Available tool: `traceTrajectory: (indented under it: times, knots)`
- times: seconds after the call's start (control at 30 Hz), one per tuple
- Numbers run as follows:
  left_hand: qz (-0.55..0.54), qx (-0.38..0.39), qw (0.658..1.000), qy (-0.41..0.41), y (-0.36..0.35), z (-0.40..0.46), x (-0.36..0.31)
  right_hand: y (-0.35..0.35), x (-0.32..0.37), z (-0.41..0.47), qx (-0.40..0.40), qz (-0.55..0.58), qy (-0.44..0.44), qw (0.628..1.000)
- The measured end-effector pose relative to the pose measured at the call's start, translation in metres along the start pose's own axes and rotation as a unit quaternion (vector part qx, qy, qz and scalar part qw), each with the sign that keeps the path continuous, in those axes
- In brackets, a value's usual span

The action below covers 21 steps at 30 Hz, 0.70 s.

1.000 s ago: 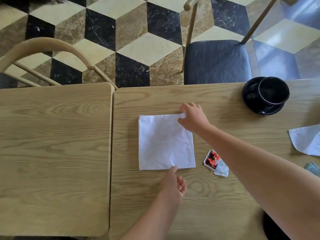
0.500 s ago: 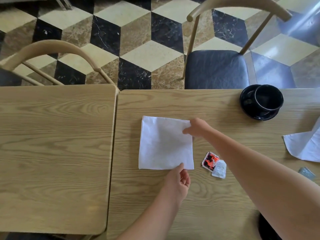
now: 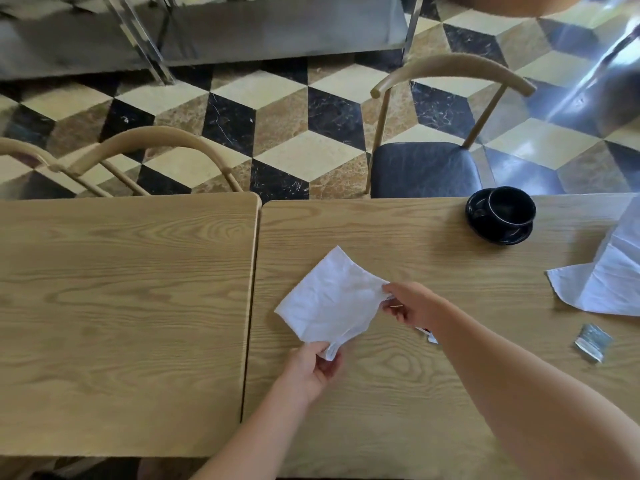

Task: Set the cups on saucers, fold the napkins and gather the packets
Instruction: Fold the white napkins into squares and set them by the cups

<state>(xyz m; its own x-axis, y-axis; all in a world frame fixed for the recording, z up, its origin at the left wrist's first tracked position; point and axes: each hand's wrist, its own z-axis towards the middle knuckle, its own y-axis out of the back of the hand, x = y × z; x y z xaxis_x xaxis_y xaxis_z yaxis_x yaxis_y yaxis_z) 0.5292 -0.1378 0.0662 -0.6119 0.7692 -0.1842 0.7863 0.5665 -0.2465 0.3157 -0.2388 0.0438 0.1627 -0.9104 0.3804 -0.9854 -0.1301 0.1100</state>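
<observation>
The left hand (image 3: 313, 367) and right hand (image 3: 410, 303) each pinch a corner of the white napkin (image 3: 329, 299), lifted at table centre. Uneven pulling could skew the fold; the packet (image 3: 429, 336) sits at four o'clock.

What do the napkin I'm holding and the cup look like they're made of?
Napkin: probably thin white paper, matte; it creases and sags between the left hand and right hand. Cup: likely glazed black ceramic, glossy, with a pale rim.
</observation>
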Motion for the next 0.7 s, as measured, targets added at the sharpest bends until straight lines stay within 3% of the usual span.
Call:
traceTrajectory:
  times: [0.17, 0.4, 0.6, 0.7]
  knots:
    - [0.009, -0.026, 0.998, -0.053, 0.019, -0.019, -0.021, -0.011, -0.014, -0.036, -0.013, 0.038, 0.027, 0.999]
    - [0.083, -0.008, 0.983, -0.167, 0.019, -0.061, -0.064, -0.011, -0.01, -0.095, 0.086, 0.068, 0.039, 0.993]
    - [0.129, 0.042, 0.979, -0.15, 0.003, -0.093, -0.091, -0.005, 0.006, -0.129, 0.199, 0.218, 0.076, 0.953]
    - [0.143, 0.05, 0.972, -0.18, -0.015, -0.101, -0.109, -0.005, 0.023, -0.14, 0.167, 0.21, 0.097, 0.959]
